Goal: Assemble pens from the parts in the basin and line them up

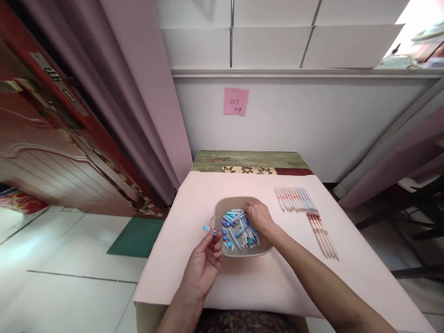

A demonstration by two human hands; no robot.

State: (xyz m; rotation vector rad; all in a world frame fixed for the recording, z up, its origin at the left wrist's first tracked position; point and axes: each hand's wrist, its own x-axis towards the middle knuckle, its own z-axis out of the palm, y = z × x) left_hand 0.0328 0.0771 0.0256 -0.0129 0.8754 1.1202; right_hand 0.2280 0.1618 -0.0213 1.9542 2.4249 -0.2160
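My left hand [208, 254] pinches a small light-blue pen cap [210, 230] between thumb and fingers, just left of the grey-beige bin [222, 203]. Inside the bin lie many loose pen parts in blue, turquoise and white, such as a pale blue barrel [234, 239] and short caps. My right hand [257, 215] reaches over the bin's upper right side, its fingers bent down among the parts. A pale blue barrel touches those fingertips; whether they grip it is hard to make out.
Right of the bin, a row of pens [294, 200] lies side by side, with several brown-and-cream pens [322, 236] fanned below it. A pale pink sheet [197, 194] covers the table. Behind stands a wall with a pink note [236, 101]; a red door [69, 152] is at left.
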